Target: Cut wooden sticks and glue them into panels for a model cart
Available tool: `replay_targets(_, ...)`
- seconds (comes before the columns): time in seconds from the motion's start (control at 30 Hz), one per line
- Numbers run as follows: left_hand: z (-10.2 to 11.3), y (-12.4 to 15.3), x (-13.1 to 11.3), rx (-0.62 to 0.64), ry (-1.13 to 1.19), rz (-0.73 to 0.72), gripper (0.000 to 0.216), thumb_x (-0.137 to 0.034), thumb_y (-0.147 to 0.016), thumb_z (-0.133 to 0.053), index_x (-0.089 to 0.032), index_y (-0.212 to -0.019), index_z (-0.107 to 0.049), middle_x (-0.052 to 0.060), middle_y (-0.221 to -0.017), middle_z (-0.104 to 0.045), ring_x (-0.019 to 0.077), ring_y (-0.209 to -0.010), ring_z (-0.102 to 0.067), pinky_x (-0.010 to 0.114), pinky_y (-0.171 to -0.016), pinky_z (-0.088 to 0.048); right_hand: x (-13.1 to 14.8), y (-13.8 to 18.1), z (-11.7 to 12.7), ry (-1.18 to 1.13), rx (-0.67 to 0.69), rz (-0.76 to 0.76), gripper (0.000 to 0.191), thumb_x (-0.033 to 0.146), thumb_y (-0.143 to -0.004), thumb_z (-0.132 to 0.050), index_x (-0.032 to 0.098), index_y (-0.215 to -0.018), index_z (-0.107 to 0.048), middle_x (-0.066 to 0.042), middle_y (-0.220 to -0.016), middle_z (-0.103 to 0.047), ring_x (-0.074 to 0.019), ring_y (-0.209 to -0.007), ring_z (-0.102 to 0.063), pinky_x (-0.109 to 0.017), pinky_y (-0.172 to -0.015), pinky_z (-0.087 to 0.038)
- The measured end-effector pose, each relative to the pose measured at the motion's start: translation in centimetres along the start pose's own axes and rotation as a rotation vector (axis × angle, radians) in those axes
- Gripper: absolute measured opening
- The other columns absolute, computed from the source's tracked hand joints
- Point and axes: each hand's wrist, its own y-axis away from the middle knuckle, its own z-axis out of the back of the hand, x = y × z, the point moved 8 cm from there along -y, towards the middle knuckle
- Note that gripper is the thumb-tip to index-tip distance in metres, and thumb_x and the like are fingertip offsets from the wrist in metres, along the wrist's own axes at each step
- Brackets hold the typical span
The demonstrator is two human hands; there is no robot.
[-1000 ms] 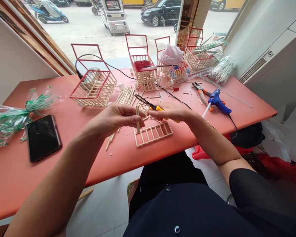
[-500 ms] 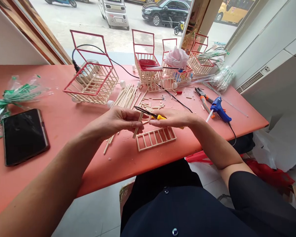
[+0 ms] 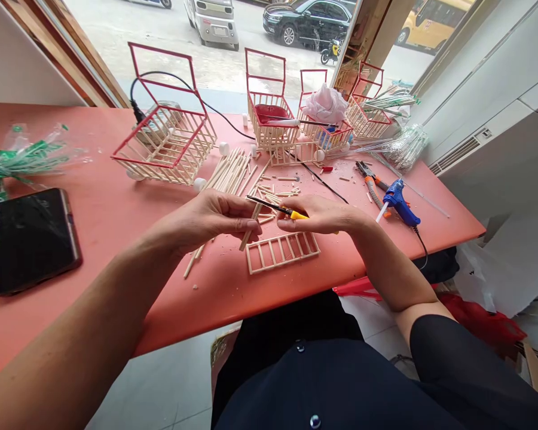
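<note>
My left hand [image 3: 215, 218] pinches a short wooden stick [image 3: 250, 225] that slants down toward the table. Close beside it, my right hand [image 3: 325, 215] grips yellow-handled cutters [image 3: 278, 209], whose dark blades point left and meet the stick near its top. Just below both hands a ladder-like stick panel [image 3: 282, 251] lies flat on the pink table [image 3: 116, 227]. A heap of loose sticks [image 3: 231, 170] lies behind my hands.
Several stick-and-red-frame baskets [image 3: 165, 143] stand along the back by the window. A blue glue gun [image 3: 398, 200] and pliers [image 3: 370, 177] lie at the right. A black phone [image 3: 29, 239] and green-printed wrappers [image 3: 22, 158] are at the left.
The stick in my left hand has tilted from upright to slanted, and the cutter blades have closed in on it. My view has shifted slightly right and up.
</note>
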Motion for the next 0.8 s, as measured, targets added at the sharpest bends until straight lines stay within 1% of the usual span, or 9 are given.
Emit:
replay_targets(0.1, -0.2, 0.03, -0.18, 0.013, 0.019, 0.002, 0.045, -0.059, -0.068, -0.11, -0.02, -0.072, -0.089, 0.013, -0.072, -0.078, 0.0252, -0.064, -0.073, 0.037, -0.067, -0.066, -0.22, 0.02, -0.04, 0.04, -0.003, -0.026, 0.049, 0.071, -0.101, -0.07, 0.022, -0.098, -0.063, -0.001, -0.09, -0.064, -0.0181, -0.082, -0.055, -0.03, -0.072, -0.037)
replay_targets(0.2, -0.26, 0.03, -0.24, 0.014, 0.024, 0.021, 0.044, -0.058, -0.066, -0.111, -0.021, -0.072, -0.089, 0.012, -0.072, -0.078, 0.0255, -0.067, -0.074, 0.038, -0.07, -0.068, -0.13, 0.04, -0.08, 0.056, -0.012, -0.007, 0.05, 0.072, -0.1, -0.069, 0.021, -0.1, -0.065, -0.001, -0.091, -0.066, -0.0183, -0.083, -0.056, -0.03, -0.074, -0.038)
replay_targets(0.33, -0.31, 0.01, -0.44, 0.01, 0.01, 0.009, 0.047, -0.061, -0.065, -0.111, -0.019, -0.072, -0.09, 0.014, -0.072, -0.078, 0.0256, -0.065, -0.074, 0.038, -0.068, -0.068, -0.18, 0.1, -0.04, 0.044, -0.034, 0.001, 0.055, 0.076, -0.097, -0.069, 0.022, -0.096, -0.064, 0.001, -0.085, -0.06, -0.0169, -0.079, -0.051, -0.031, -0.072, -0.035)
replay_targets(0.47, -0.47, 0.05, -0.63, 0.028, -0.011, -0.028, 0.048, -0.065, -0.071, -0.108, -0.02, -0.074, -0.091, 0.014, -0.072, -0.08, 0.025, -0.065, -0.074, 0.038, -0.068, -0.068, 0.0, 0.15, -0.1, 0.052, -0.038, 0.028, 0.056, 0.078, -0.097, -0.067, 0.023, -0.09, -0.061, 0.002, -0.083, -0.058, -0.0167, -0.078, -0.049, -0.032, -0.072, -0.032)
replay_targets(0.53, -0.39, 0.08, -0.57, 0.021, -0.016, -0.033, 0.047, -0.065, -0.073, -0.107, -0.021, -0.073, -0.091, 0.013, -0.073, -0.08, 0.0251, -0.066, -0.074, 0.038, -0.068, -0.068, 0.03, 0.15, -0.16, 0.056, -0.039, 0.036, 0.055, 0.077, -0.098, -0.067, 0.023, -0.091, -0.06, 0.001, -0.085, -0.059, -0.017, -0.079, -0.05, -0.032, -0.072, -0.033)
replay_targets(0.7, -0.27, 0.15, -0.36, -0.001, -0.009, -0.039, 0.05, -0.065, -0.071, -0.108, -0.019, -0.072, -0.089, 0.015, -0.075, -0.08, 0.0241, -0.063, -0.073, 0.039, -0.066, -0.068, -0.12, 0.06, -0.2, 0.082, -0.054, 0.044, 0.053, 0.075, -0.099, -0.068, 0.023, -0.094, -0.059, 0.0, -0.09, -0.063, -0.0187, -0.083, -0.053, -0.032, -0.076, -0.035)
replay_targets(0.8, -0.22, 0.11, -0.4, -0.018, -0.01, -0.049, 0.046, -0.065, -0.071, -0.107, -0.022, -0.074, -0.091, 0.013, -0.072, -0.079, 0.0246, -0.061, -0.072, 0.04, -0.063, -0.068, -0.16, -0.01, -0.23, 0.077, -0.055, 0.055, 0.053, 0.075, -0.099, -0.068, 0.023, -0.096, -0.061, -0.001, -0.091, -0.065, -0.0197, -0.085, -0.055, -0.032, -0.078, -0.038)
